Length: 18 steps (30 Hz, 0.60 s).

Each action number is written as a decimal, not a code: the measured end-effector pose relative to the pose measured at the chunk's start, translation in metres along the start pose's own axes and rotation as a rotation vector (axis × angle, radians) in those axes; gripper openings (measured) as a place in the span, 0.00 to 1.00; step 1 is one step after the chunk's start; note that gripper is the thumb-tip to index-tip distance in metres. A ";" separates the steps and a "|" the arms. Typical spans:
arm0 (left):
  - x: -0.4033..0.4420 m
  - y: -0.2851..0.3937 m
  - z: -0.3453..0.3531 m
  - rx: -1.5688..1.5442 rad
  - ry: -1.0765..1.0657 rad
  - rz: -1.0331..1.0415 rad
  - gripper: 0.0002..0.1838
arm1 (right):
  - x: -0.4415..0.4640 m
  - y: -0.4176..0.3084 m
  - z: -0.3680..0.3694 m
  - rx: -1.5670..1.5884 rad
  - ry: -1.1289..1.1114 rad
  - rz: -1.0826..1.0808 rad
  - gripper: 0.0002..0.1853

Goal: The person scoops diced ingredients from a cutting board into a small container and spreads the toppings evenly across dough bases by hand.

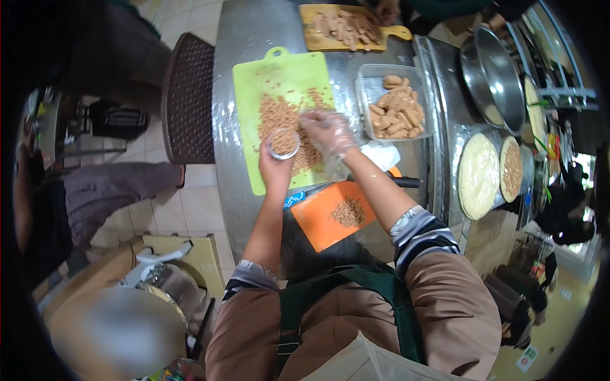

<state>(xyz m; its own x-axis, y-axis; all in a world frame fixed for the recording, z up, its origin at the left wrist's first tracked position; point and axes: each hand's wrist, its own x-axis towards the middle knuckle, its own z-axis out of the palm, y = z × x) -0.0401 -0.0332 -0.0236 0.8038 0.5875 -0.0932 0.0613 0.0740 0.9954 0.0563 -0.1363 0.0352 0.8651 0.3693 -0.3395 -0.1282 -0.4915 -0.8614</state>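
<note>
Gripping the cup (285,157) above the green board (250,130) w/ L hand (274,170) fingers, we should hold it level, min. spillage; gloved R hand (330,132) fingers bend by chopped pcs (274,115), grip unclear.

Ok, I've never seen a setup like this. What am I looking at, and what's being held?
No machine here: these are a person's own two hands, filmed by one head-worn camera looking forward and down. The left hand holds a small round cup with chopped pieces in it. The right hand, in a clear glove, is beside it over the green cutting board; I can't tell whether it grips anything. Also on the metal table are a plastic container of what look like sausages, an orange cutting board with a smaller chopped pile, and a paddle-shaped board farther off.
</note>
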 end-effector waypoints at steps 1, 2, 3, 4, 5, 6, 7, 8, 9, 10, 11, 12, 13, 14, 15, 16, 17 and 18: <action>-0.002 -0.006 -0.003 -0.019 0.030 0.030 0.28 | 0.007 0.008 0.005 -0.145 -0.008 -0.122 0.14; -0.007 0.006 -0.005 0.005 0.034 -0.033 0.28 | 0.008 0.004 0.006 -0.328 -0.066 -0.200 0.15; -0.011 0.014 -0.009 0.056 0.027 -0.041 0.27 | 0.006 0.000 0.006 -0.514 -0.122 -0.263 0.16; -0.013 0.019 -0.012 0.104 0.015 -0.044 0.27 | 0.002 -0.007 0.005 -0.552 -0.143 -0.255 0.18; -0.018 0.021 -0.017 0.175 0.020 -0.026 0.28 | -0.003 -0.013 0.005 -0.587 -0.164 -0.242 0.19; -0.021 0.022 -0.020 0.243 0.028 -0.001 0.29 | 0.001 -0.009 0.010 -0.628 -0.128 -0.287 0.19; -0.025 0.020 -0.024 0.171 0.022 0.004 0.29 | 0.004 -0.002 0.012 -0.670 -0.100 -0.332 0.19; -0.030 0.018 -0.028 0.106 0.020 0.004 0.30 | -0.001 -0.005 0.011 -0.623 -0.086 -0.327 0.19; -0.033 0.020 -0.029 0.112 0.000 -0.010 0.31 | -0.006 -0.007 0.006 -0.577 -0.075 -0.331 0.19; -0.038 0.024 -0.030 0.127 -0.017 -0.024 0.32 | -0.010 -0.003 0.004 -0.578 -0.037 -0.317 0.19; -0.043 0.027 -0.028 0.119 -0.051 -0.007 0.32 | -0.010 0.005 0.001 -0.408 -0.064 -0.269 0.18; -0.049 0.032 -0.025 0.159 -0.040 -0.015 0.31 | -0.019 0.003 -0.010 -0.234 -0.093 -0.227 0.17; -0.053 0.035 -0.019 0.201 -0.024 -0.021 0.31 | -0.032 0.005 -0.023 -0.230 -0.061 -0.229 0.17; -0.058 0.041 -0.009 0.198 -0.047 -0.002 0.31 | -0.057 -0.007 -0.045 -0.173 -0.018 -0.196 0.17; -0.066 0.049 0.002 0.128 -0.084 -0.013 0.31 | -0.076 -0.014 -0.060 -0.112 0.019 -0.162 0.16; -0.075 0.056 0.013 0.059 -0.119 -0.026 0.30 | -0.081 0.000 -0.065 0.019 0.086 -0.146 0.13; -0.082 0.062 0.025 0.064 -0.136 -0.014 0.30 | -0.089 0.008 -0.077 0.029 0.105 -0.151 0.13; -0.089 0.068 0.039 0.073 -0.207 -0.026 0.28 | -0.100 0.018 -0.092 0.439 0.036 -0.051 0.12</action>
<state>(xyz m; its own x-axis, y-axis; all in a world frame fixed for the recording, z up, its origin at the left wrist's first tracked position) -0.0843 -0.1124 0.0537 0.9053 0.4076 -0.1198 0.1207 0.0237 0.9924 0.0124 -0.2545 0.0888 0.8908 0.3530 -0.2862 -0.2726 -0.0888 -0.9580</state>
